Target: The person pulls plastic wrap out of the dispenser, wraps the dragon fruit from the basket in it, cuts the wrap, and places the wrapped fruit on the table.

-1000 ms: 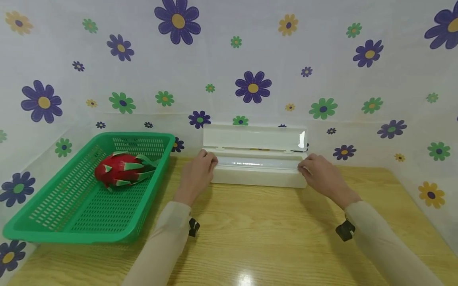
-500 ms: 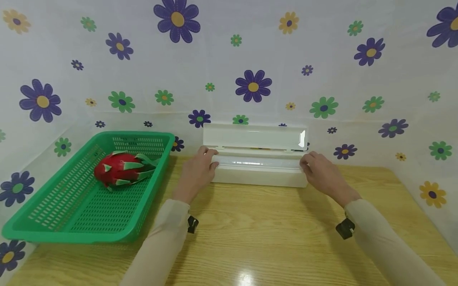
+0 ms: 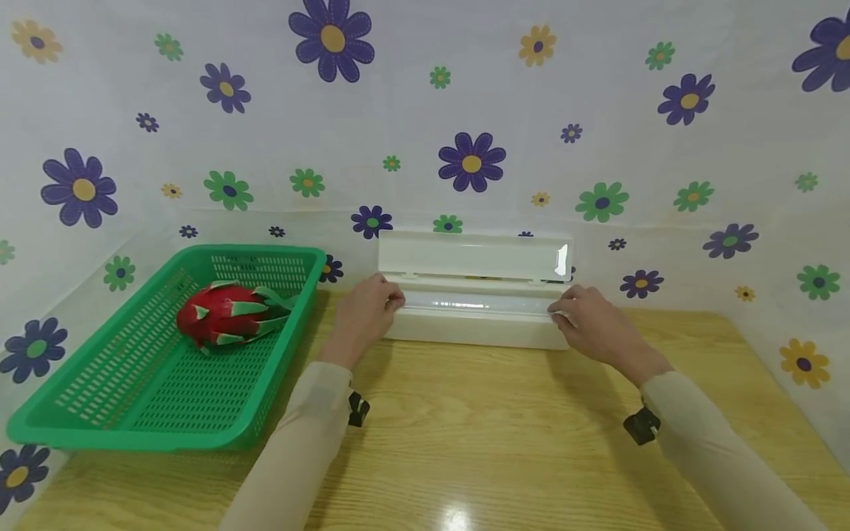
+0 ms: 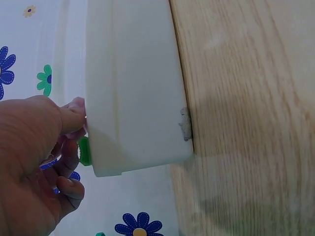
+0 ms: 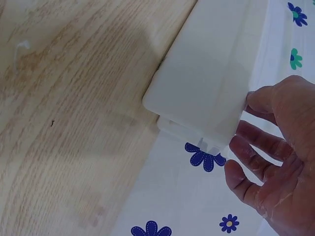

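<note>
A long white plastic wrap dispenser stands at the back of the table, its lid raised against the patterned cloth. Inside lies a shiny roll of clear plastic wrap. My left hand is at the dispenser's left end, thumb and forefinger pinching at the film by the front lip. At the opposite end my right hand pinches there too, its other fingers loosely bent in the right wrist view. The film between the fingertips is too clear to make out. A green tab shows below the left fingertips.
On the left stands a green perforated basket with a red dragon fruit in it. Wood-grain table stretches in front of the dispenser. White flowered cloth hangs behind and at both sides.
Half a second ago the left thumb and forefinger were spread and the right hand sat slightly farther out. Now both hands' fingertips have closed together, with the right hand shifted slightly inward.
</note>
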The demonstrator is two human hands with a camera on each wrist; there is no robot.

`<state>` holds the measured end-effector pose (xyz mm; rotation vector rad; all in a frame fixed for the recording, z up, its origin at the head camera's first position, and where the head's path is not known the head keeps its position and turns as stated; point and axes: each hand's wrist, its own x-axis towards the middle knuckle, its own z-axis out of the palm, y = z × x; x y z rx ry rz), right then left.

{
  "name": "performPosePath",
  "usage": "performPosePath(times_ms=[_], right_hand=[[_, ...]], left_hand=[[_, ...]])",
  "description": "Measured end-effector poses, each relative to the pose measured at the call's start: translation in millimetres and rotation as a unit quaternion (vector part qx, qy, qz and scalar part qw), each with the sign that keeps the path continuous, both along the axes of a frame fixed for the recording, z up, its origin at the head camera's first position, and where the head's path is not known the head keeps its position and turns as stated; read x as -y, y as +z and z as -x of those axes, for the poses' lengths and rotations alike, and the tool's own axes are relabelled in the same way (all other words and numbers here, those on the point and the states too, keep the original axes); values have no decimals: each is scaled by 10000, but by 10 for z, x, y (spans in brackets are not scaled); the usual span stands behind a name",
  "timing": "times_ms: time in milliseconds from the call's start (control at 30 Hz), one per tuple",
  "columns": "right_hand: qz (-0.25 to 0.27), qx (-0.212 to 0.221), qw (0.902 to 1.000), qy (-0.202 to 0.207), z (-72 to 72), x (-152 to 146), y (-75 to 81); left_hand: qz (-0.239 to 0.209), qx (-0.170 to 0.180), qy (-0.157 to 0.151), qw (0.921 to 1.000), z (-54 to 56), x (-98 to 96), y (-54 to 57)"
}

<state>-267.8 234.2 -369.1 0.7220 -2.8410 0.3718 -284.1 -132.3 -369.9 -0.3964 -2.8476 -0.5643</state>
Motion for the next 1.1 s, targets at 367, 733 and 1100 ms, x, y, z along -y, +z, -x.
performPosePath(times_ms=[367,733,1100], right_hand=[[500,80,9987,-82,108,20,40],[1422,-90,9884,-532,150,72,-17],[2087,231,9745,-786,182,102,-38]], left_hand=[[224,-540,48,9983,72,-21,-25],[-26,-845,-136,9963,128,-25,-35],[-850,-189,-166,9961,109,-23,-16]])
